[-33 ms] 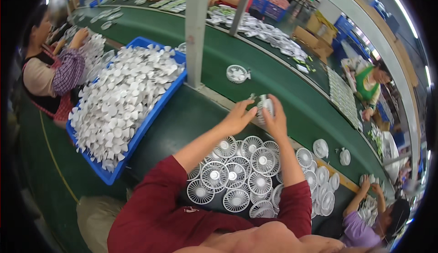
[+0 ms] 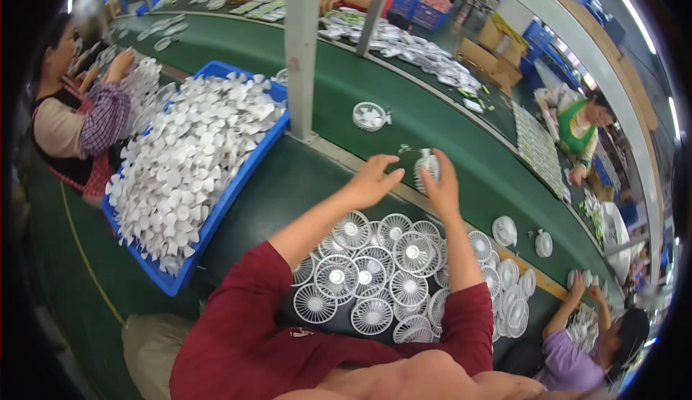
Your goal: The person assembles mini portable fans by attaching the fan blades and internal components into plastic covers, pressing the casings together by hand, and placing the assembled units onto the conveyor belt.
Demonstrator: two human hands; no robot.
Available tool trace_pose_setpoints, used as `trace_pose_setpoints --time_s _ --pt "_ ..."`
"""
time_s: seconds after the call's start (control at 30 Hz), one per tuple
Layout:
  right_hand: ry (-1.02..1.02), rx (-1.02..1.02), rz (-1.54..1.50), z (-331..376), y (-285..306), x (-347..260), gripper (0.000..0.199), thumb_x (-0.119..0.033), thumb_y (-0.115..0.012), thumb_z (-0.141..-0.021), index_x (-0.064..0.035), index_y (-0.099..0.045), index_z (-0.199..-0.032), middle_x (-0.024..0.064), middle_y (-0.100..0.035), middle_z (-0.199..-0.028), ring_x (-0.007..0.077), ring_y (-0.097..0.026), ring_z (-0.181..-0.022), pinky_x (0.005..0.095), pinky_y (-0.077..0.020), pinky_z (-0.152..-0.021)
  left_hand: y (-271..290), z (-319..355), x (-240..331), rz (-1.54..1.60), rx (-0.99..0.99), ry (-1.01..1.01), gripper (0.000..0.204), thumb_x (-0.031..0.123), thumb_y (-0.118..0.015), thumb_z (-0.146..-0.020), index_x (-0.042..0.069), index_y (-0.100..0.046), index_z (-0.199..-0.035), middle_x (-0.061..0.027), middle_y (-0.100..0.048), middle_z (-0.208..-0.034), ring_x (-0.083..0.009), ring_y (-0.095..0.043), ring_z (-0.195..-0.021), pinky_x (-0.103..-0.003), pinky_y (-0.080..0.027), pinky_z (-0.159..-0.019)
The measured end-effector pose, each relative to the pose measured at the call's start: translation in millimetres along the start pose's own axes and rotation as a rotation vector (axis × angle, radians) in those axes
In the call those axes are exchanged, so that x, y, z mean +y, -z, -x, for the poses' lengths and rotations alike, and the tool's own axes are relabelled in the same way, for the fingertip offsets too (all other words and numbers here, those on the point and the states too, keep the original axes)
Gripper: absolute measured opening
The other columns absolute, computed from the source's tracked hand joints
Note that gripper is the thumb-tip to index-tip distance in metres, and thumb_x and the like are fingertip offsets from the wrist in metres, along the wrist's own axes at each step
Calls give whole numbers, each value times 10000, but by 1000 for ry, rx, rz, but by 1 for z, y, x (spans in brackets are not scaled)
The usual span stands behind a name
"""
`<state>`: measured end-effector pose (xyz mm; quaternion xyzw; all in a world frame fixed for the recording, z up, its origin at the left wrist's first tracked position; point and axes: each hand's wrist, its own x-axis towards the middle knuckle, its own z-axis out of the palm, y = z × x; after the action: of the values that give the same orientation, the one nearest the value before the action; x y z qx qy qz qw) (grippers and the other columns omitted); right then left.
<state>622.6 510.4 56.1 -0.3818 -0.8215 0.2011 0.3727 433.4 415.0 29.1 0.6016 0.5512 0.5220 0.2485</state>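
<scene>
Over the near edge of the green conveyor belt, my right hand point(image 2: 444, 181) grips a small white fan housing point(image 2: 426, 169) by its ribbed side. A small part on a thin lead point(image 2: 408, 148) sticks out from the housing toward the left. My left hand point(image 2: 373, 182) is just left of it, thumb and fingers apart, holding nothing. Under my forearms lies a heap of round white fan grilles point(image 2: 371, 275) on the dark work surface. Farther along the belt, beyond my hands, lies another fan housing point(image 2: 370, 116) with white blades inside.
A blue crate point(image 2: 189, 274) full of white fan blades point(image 2: 191, 162) stands at left, beside a metal post point(image 2: 301, 54). Two fan housings point(image 2: 504, 231) sit on the belt point(image 2: 461, 176) to the right. Co-workers sit left, right and across the line.
My left hand has drawn slightly away from the fan housing, widening the gap. The housing has turned a little in my right hand, and the view has shifted slightly.
</scene>
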Motion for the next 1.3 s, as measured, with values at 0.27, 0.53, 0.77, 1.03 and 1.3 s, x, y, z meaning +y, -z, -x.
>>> trace_pose_setpoints --time_s 0.27,0.53,0.77,1.03,1.3 --pt "223 -294 125 35 3 -35 595 -255 -782 -711 -29 -588 -1226 270 -524 -1300 414 -439 -1283 472 -353 -1083 11 -107 -74 -476 288 206 573 275 -653 -859 48 -454 -1346 -231 -401 -1418 -395 -380 -1319 -521 -377 -1042" --pt "418 -885 40 77 -55 -95 791 -414 -781 -737 -42 -458 -1357 261 -423 -1410 427 -409 -1298 515 -357 -1036 13 -143 -93 -688 96 413 470 248 -643 -871 105 -509 -1297 -161 -568 -1272 -363 -528 -1190 -480 -470 -961" --pt "353 -679 -215 67 -53 -77 464 -193 -703 -820 -33 -586 -1240 181 -627 -1205 352 -591 -1109 418 -460 -967 27 -114 -100 -616 95 264 218 219 -555 -935 45 -546 -1066 -220 -662 -918 -368 -650 -937 -471 -529 -753" --pt "-29 -212 -405 15 -5 -77 363 -117 -744 -793 16 -654 -1118 75 -697 -960 142 -650 -849 293 -532 -763 63 -19 -24 835 42 423 584 -78 -565 -799 38 -401 -1347 -132 -579 -1243 -276 -631 -1093 -409 -589 -839" --pt "160 91 -275 14 -14 -82 454 -4 -645 -803 -12 -579 -1252 109 -613 -1178 196 -607 -1032 319 -485 -902 33 26 2 1217 -127 373 428 485 -419 -1014 156 -481 -1280 -29 -614 -1159 -157 -625 -1034 -372 -543 -856"
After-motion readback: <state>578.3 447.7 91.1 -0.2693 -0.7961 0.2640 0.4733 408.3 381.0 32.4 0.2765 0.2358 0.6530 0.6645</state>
